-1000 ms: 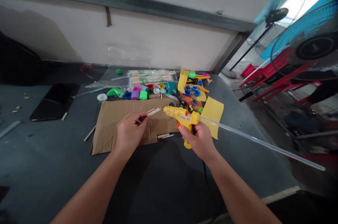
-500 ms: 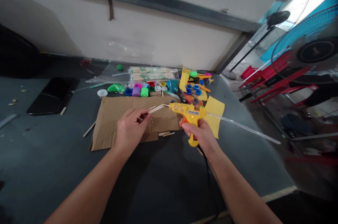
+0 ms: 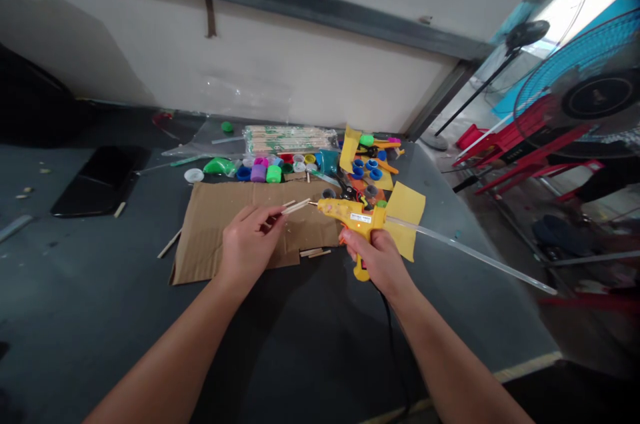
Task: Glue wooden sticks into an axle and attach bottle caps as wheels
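Note:
Between thumb and fingers, my left hand (image 3: 250, 237) pinches thin wooden sticks (image 3: 297, 206) above a sheet of brown cardboard (image 3: 210, 211). My right hand (image 3: 377, 257) is wrapped round the grip of a yellow hot glue gun (image 3: 350, 213), its fingers near the orange trigger. The gun's nozzle points left and lies at or very close to the sticks' right end; whether they touch I cannot tell. A long clear glue stick (image 3: 475, 254) juts from the gun's back. Short cut sticks (image 3: 315, 253) lie at the cardboard's near edge.
Behind the cardboard are coloured bottle caps (image 3: 259, 173) and a plastic-wrapped bundle of sticks (image 3: 290, 139). Yellow paper (image 3: 404, 217) lies to the right. A black phone (image 3: 100, 181) rests at left. A fan (image 3: 595, 91) and red chairs (image 3: 540, 137) stand beyond the table.
The glue gun has tilted a little, with its nozzle slightly lower and its glue stick's far end shifted right and down. My left hand has hardly moved.

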`<state>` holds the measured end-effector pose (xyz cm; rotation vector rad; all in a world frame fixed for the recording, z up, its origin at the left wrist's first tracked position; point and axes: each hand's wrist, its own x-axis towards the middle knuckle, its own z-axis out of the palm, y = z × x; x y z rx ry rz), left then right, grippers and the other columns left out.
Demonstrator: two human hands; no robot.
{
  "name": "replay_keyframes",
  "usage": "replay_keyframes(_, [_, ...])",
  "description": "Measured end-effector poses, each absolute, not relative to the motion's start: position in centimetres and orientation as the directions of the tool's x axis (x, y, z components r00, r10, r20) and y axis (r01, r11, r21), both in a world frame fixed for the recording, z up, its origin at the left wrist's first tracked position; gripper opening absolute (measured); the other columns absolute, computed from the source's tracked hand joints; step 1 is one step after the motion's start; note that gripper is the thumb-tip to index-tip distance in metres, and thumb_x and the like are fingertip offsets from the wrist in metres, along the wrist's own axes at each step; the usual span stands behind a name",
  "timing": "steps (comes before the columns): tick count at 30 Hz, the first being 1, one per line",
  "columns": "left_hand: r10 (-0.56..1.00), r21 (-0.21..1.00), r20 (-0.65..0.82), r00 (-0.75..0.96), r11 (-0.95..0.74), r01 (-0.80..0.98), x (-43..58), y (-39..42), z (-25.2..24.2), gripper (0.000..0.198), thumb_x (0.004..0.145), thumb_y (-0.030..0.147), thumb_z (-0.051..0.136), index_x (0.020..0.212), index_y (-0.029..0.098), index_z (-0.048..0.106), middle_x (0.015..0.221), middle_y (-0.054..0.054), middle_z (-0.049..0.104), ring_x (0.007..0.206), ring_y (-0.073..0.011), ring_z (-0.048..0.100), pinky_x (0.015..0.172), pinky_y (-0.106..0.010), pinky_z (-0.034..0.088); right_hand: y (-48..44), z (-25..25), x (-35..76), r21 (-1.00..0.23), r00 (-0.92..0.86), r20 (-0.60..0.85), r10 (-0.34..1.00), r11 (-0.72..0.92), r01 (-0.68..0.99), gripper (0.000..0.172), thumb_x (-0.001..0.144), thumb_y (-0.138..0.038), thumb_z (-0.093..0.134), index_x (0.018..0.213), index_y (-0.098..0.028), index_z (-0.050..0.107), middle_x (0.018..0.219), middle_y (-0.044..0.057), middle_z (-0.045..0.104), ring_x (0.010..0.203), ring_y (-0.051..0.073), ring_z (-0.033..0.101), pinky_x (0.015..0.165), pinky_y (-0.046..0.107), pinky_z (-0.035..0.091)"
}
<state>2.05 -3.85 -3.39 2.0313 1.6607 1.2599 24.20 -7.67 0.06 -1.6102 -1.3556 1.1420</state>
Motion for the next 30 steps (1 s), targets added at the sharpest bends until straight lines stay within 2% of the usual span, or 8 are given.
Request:
replay_keyframes(5, [0.874, 0.626, 0.486, -0.005, -0.344, 0.699, 2.19, -3.89, -3.16, 0.017, 0.085, 0.03, 0.06, 0.093, 0.021, 0.072, 0.077, -0.002, 0.07, 0.067, -0.0139, 0.062, 0.065, -0.027, 0.05, -7.79, -0.08, 24.26, -0.904, 0.057, -0.165, 0.985, -0.174, 0.39, 0.038, 0.081, -0.05, 0.057, 0.06, -0.019, 0.055, 0.051, -0.002, 0.051, 0.049, 0.011, 0.046, 0.051, 0.026, 0.035])
replay_keyframes(15, [0.894, 0.672, 0.448, -0.027, -0.316, 0.67, 2.14, -3.95, -3.19, 0.016, 0.085, 0.026, 0.059, 0.093, 0.021, 0.072, 0.079, -0.001, 0.07, 0.066, -0.0132, 0.062, 0.065, -0.026, 0.049, -7.7, 0.32, 24.23, -0.875, 0.074, -0.157, 0.985, -0.174, 0.451, 0.039, 0.082, -0.05, 0.055, 0.057, -0.019, 0.054, 0.052, -0.001, 0.053, 0.053, 0.012, 0.05, 0.055, 0.026, 0.038])
replay_keyframes(23, [0.871, 0.641, 0.491, -0.018, -0.347, 0.685, 2.32, -4.01, -2.95, 0.016, 0.085, 0.029, 0.061, 0.091, 0.019, 0.072, 0.074, -0.001, 0.069, 0.066, -0.0136, 0.061, 0.063, -0.026, 0.049, -7.76, 0.44, 24.09, -0.86, 0.046, -0.145, 0.988, -0.149, 0.488, 0.043, 0.083, -0.051, 0.052, 0.055, -0.019, 0.048, 0.05, -0.002, 0.048, 0.05, 0.01, 0.045, 0.05, 0.025, 0.035])
replay_keyframes(30, [0.875, 0.644, 0.484, -0.016, -0.344, 0.684, 2.23, -3.92, -3.16, 0.015, 0.084, 0.027, 0.061, 0.092, 0.02, 0.072, 0.076, -0.001, 0.069, 0.066, -0.0134, 0.061, 0.063, -0.026, 0.048, -7.78, 0.42, 24.07, -0.862, 0.061, -0.139, 0.988, -0.151, 0.485, 0.039, 0.082, -0.051, 0.054, 0.061, -0.018, 0.057, 0.053, -0.001, 0.05, 0.051, 0.011, 0.046, 0.051, 0.025, 0.038])
